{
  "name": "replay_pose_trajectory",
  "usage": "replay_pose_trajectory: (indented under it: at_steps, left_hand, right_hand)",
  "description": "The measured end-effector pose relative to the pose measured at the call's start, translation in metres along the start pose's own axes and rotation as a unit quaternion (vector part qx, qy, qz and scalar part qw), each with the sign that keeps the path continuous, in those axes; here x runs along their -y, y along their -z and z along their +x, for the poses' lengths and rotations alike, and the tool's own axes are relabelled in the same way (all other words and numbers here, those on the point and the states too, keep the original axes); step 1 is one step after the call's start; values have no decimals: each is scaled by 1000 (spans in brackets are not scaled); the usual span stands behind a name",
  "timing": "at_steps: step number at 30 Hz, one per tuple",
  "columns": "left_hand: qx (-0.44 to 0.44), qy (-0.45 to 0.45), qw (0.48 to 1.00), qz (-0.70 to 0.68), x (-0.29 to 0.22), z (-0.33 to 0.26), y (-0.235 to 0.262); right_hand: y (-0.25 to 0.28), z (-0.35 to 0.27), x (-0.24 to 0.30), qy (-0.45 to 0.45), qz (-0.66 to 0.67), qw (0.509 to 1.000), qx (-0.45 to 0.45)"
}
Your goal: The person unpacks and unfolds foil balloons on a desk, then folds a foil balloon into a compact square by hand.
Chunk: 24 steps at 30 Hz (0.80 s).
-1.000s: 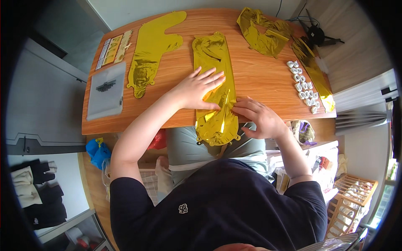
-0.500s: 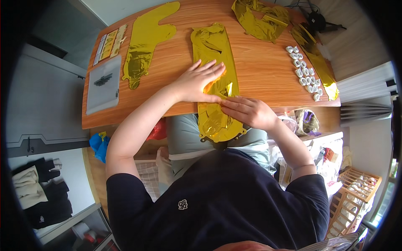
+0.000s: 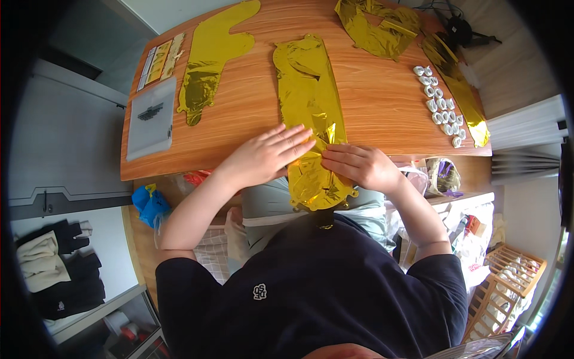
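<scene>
A long, flat gold foil balloon (image 3: 306,84) lies lengthwise on the wooden table (image 3: 248,113), with its near end hanging over the edge above my lap. My left hand (image 3: 269,155) rests on its left side near the table edge, palm down, fingers stretched out. On the right side of the foil lies my right hand (image 3: 362,166), its straight fingers flat across the foil; its thumb is hidden. The foil is creased and shiny between the two hands. Small tabs show along its rounded near end.
At the back left lies another flat foil balloon (image 3: 224,45), near a translucent plastic bag (image 3: 143,134) with dark strips. Crumpled gold foil (image 3: 382,30) sits at the back right. Several small white rolls (image 3: 441,103) line the right side beside a gold foil strip (image 3: 457,84).
My left hand has slid back toward me and its fingers have come closer together. The foil has shifted slightly nearer my body. My right hand has barely moved.
</scene>
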<state>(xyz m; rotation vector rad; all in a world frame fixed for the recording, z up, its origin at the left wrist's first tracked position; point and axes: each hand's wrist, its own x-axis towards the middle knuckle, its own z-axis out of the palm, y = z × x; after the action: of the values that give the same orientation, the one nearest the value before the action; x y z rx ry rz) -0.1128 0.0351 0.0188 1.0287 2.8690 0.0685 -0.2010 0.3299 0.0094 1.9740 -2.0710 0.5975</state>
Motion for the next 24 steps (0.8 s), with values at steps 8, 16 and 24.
replay_pose_trajectory:
  at_steps: [8, 16, 24]
  left_hand:
    - [-103, -10, 994, -23, -8, 8, -13]
    - [-109, -2, 993, -53, -9, 8, -14]
    - [-108, -3, 992, -69, -10, 7, -12]
  right_hand:
    - [3, -2, 5, -36, 49, 998, -1]
    - [-8, -19, -3, -51, -18, 996, -77]
    - [-6, -14, -4, -42, 10, 996, -78]
